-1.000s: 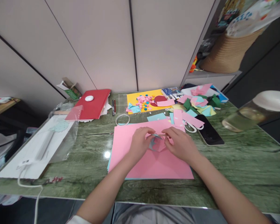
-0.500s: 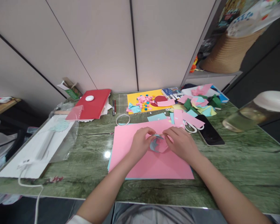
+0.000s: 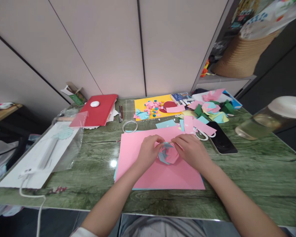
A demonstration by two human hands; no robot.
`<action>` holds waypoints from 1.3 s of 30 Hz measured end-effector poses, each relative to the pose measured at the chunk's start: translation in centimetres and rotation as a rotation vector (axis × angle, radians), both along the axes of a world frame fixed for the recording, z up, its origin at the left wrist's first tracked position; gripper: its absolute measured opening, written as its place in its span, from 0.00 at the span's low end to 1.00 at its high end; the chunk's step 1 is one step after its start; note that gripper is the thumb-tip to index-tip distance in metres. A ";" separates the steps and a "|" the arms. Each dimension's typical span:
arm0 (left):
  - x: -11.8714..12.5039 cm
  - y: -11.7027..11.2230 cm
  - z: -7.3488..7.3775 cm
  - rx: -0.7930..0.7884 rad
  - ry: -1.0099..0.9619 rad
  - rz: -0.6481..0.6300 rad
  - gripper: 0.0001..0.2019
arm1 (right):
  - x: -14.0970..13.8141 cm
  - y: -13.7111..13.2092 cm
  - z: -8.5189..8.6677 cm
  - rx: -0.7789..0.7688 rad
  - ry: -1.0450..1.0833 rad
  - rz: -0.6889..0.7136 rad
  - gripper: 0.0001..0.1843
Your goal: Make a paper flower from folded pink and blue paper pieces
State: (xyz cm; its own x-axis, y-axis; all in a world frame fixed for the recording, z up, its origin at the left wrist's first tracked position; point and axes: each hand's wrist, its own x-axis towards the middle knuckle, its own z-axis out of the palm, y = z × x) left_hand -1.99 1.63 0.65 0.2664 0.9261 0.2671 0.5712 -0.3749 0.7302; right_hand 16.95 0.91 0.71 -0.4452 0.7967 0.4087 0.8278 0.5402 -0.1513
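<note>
While the left hand [image 3: 150, 148] and right hand [image 3: 189, 148] pinch the far edge of the folded paper [image 3: 169, 154], located between them over the pink sheet [image 3: 150, 177], sound practice would be a light, even grip with both sides level, as thin paper probably creases readily. The desk [image 3: 96, 158] is green, glossy and wood-grained; scissors [image 3: 201, 135] and phone [image 3: 221, 138] lie near the right hand. Pale panels [image 3: 113, 42] stand behind, with a basket [image 3: 244, 57] on the shelf [image 3: 223, 79] at right.
</note>
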 end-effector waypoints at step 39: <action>-1.7 2.6 -1.5 -0.396 -0.346 -0.001 0.09 | 1.3 1.0 0.6 -0.565 0.524 -0.201 0.11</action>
State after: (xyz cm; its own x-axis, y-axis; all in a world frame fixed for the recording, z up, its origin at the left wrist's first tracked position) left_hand -3.65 4.25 -0.82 0.2254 0.9738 -0.0306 0.2717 -0.0327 0.9618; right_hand 18.22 1.91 1.30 -0.1328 0.9905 0.0354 0.6464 0.1136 -0.7545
